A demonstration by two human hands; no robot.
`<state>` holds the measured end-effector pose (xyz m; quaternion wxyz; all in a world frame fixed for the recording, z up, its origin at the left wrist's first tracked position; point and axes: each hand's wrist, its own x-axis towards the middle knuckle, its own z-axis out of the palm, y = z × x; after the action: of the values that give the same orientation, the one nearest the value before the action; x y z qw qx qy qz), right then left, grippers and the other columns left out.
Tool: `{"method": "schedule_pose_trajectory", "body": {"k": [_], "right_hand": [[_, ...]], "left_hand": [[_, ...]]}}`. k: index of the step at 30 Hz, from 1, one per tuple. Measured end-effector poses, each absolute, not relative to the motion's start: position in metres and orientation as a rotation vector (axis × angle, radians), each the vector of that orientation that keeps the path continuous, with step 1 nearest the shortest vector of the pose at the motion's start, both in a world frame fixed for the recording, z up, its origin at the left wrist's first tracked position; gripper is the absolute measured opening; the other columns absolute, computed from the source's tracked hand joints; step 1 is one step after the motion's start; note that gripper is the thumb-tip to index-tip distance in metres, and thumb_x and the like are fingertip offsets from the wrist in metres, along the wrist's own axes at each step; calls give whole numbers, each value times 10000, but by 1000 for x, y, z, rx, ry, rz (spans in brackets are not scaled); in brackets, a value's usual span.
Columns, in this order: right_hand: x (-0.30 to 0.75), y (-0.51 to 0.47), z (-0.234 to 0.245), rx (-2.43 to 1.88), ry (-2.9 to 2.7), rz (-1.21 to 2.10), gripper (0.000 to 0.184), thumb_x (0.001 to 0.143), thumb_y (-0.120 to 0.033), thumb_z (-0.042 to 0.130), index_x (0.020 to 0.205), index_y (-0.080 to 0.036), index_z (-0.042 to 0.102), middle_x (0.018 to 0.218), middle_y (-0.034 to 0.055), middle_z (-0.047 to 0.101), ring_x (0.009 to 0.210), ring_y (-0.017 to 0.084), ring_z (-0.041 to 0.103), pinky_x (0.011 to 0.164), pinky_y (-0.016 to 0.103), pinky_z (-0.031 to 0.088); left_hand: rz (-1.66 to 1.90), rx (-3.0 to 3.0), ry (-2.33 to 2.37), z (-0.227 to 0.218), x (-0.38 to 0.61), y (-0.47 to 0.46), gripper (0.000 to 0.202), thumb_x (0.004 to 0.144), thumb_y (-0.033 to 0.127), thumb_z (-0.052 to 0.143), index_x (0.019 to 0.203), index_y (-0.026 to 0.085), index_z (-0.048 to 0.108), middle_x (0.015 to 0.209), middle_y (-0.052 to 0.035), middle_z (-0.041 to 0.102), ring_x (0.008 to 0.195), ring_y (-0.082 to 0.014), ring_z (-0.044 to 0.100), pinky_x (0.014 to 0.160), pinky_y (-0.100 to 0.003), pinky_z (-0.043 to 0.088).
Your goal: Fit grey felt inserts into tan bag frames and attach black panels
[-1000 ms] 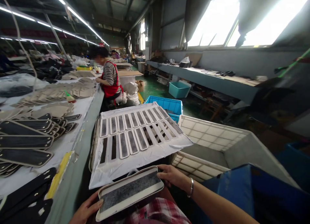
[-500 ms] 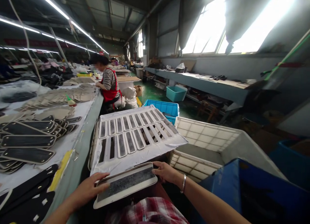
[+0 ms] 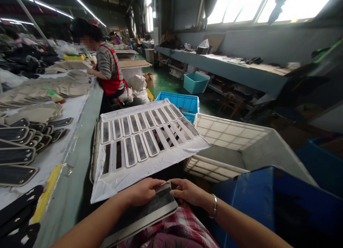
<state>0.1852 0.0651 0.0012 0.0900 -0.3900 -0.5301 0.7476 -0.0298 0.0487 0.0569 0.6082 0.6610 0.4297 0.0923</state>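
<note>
A flat panel (image 3: 152, 209) with rounded corners, a dark grey middle and a pale border lies tilted over my lap. My right hand (image 3: 189, 191), with a silver bangle at the wrist, pinches its far right corner. My left hand (image 3: 142, 191) is closed on the upper edge near that same corner, and my forearm covers much of the panel's left part. Just beyond my hands is a white cloth-covered rack (image 3: 150, 161). Smaller-looking panels (image 3: 130, 153) of the same pattern lie across it in two rows, with dark gaps between bare strips in the front row.
On the left, a long table (image 3: 70, 139) carries piled black pieces (image 3: 16, 151) with pale edges and a small glue bottle (image 3: 55, 97). A co-worker (image 3: 111, 67) in a red apron sits beyond. White (image 3: 268, 148) and blue (image 3: 249, 198) crates stand to the right.
My left hand has moved right along the panel, from its left end to near my right hand. The panel has come lower and closer to my body. The view has tipped downward.
</note>
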Motion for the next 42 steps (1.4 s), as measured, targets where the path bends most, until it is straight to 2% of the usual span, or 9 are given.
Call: {"method": "schedule_pose_trajectory", "body": {"k": [8, 11, 13, 15, 18, 23, 29, 38, 42], "right_hand": [[188, 74, 6, -1222, -1824, 2134, 482, 737, -348, 628, 1176, -173, 529, 538, -66, 483, 418, 70, 435, 400, 177, 354], [189, 91, 13, -1091, -2096, 1947, 403, 717, -401, 650, 1041, -164, 623, 660, -19, 556, 581, 104, 504, 511, 195, 385], [186, 103, 15, -1022, -2160, 1824, 347, 794, -447, 546, 918, -144, 659, 761, 15, 588, 684, 124, 520, 610, 217, 408], [178, 113, 15, -1038, -2195, 1802, 382, 852, -442, 444, 822, -126, 656, 740, 18, 582, 668, 119, 503, 627, 228, 406], [163, 122, 12, -1054, -2325, 1898, 267, 803, -361, 526, 767, -121, 637, 638, -19, 540, 583, 92, 453, 561, 209, 378], [149, 134, 12, -879, -2260, 2244, 195, 689, -271, 625, 814, -123, 642, 689, -30, 569, 629, 81, 483, 603, 190, 391], [137, 146, 12, -1039, -2217, 2558, 223, 606, -248, 674, 806, -150, 656, 688, -44, 602, 637, 88, 547, 608, 195, 444], [125, 156, 6, -1056, -2246, 2613, 281, 508, -272, 765, 736, -156, 650, 631, -53, 605, 613, 87, 553, 588, 191, 448], [130, 153, -1, -1043, -2109, 2651, 342, 494, -315, 785, 777, -159, 671, 669, -44, 627, 652, 89, 567, 646, 200, 451]], "left_hand": [[96, 1843, 1328, 51, -17, 35, 392, 765, 143, 370, 1060, 229, 613, 986, -17, 678, 900, -189, 605, 803, -264, 420], [10, 1932, 1404, 47, -14, 32, 398, 771, 150, 369, 1100, 222, 581, 1020, -40, 667, 923, -207, 607, 796, -287, 431], [-42, 1974, 1456, 43, -11, 29, 442, 759, 142, 363, 1159, 200, 543, 1078, -67, 648, 964, -226, 599, 821, -316, 433], [-87, 1998, 1499, 40, -8, 26, 455, 749, 137, 359, 1170, 171, 527, 1095, -94, 638, 976, -245, 596, 827, -342, 436], [-147, 1984, 1593, 39, -4, 22, 433, 753, 141, 349, 1154, 136, 512, 1017, -124, 654, 914, -266, 616, 770, -358, 449], [-189, 1953, 1673, 39, 1, 17, 663, 761, 134, 350, 1400, 96, 176, 1040, -145, 648, 898, -263, 621, 743, -350, 440], [-131, 1987, 1653, 35, 2, 15, 785, 743, 94, 358, 1421, 105, -38, 1019, -146, 650, 879, -275, 622, 724, -369, 450], [-83, 1986, 1636, 33, -20, 7, 646, 829, 111, 312, 1418, 68, 50, 1053, -164, 637, 979, -237, 598, 828, -350, 458], [-136, 2040, 1609, 32, -30, 3, 506, 839, 139, 319, 1344, 102, 339, 1215, -145, 566, 1080, -233, 548, 914, -359, 432]]}}
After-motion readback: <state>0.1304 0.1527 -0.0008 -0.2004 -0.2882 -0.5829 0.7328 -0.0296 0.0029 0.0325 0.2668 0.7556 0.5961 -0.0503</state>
